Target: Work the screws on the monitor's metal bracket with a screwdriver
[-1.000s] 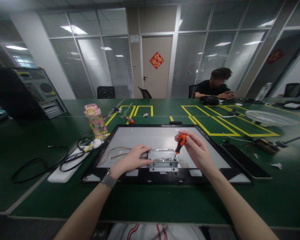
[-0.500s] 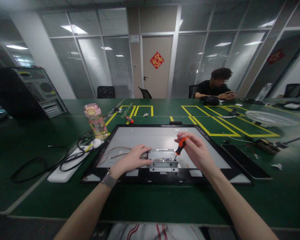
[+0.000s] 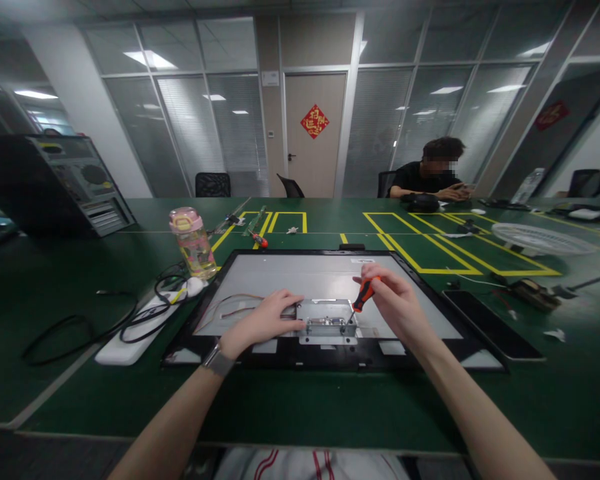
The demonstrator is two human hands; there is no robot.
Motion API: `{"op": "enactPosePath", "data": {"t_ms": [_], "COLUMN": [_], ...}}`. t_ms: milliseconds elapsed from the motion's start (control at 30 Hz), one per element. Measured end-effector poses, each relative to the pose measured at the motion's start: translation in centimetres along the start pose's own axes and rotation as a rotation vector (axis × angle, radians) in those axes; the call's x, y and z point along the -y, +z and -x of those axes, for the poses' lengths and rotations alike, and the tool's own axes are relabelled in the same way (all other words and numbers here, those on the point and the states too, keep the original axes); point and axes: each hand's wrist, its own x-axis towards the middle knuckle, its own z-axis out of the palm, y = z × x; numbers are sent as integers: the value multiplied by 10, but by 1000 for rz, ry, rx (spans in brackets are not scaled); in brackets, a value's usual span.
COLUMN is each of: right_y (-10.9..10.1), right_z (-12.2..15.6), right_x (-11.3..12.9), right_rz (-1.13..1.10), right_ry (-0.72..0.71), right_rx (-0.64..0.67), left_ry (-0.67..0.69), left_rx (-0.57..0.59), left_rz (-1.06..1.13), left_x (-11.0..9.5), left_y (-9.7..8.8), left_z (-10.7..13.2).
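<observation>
A black-framed monitor panel (image 3: 240,263) lies face down on the green table, its grey back up. Near its front edge sits a small metal shield box (image 3: 326,311). My left hand (image 3: 264,319) rests flat on the panel, fingers touching the box's left side. My right hand (image 3: 395,300) is closed round an orange-and-black screwdriver (image 3: 364,294), whose tip points down at the box's right edge. Thin coloured wires (image 3: 233,307) run left from the box.
A pink water bottle (image 3: 194,243), black cables (image 3: 105,323) on a white board, and a computer case (image 3: 55,183) stand to the left. A dark slab (image 3: 490,323) and small tools (image 3: 530,292) lie right. Another person (image 3: 433,177) sits across the table.
My right hand has lowered and tipped the screwdriver a little, turning it at the box's right edge. My left hand has stayed put.
</observation>
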Motion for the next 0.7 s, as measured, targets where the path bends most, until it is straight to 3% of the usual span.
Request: {"op": "enactPosePath", "data": {"t_ms": [167,467,700], "right_y": [-3,-4,0], "right_z": [-1,0,1], "right_x": [-1,-3,1], "right_rz": [-43,55,-31], "right_ry": [68,6,77], "right_rx": [29,-20,51], "left_ry": [0,-12,-3], "left_rx": [-3,2,-10], "left_rz": [1,-2,-4], "left_x": [1,-2,-1], "left_y": [0,-1,0], "left_z": [0,0,-1]}}
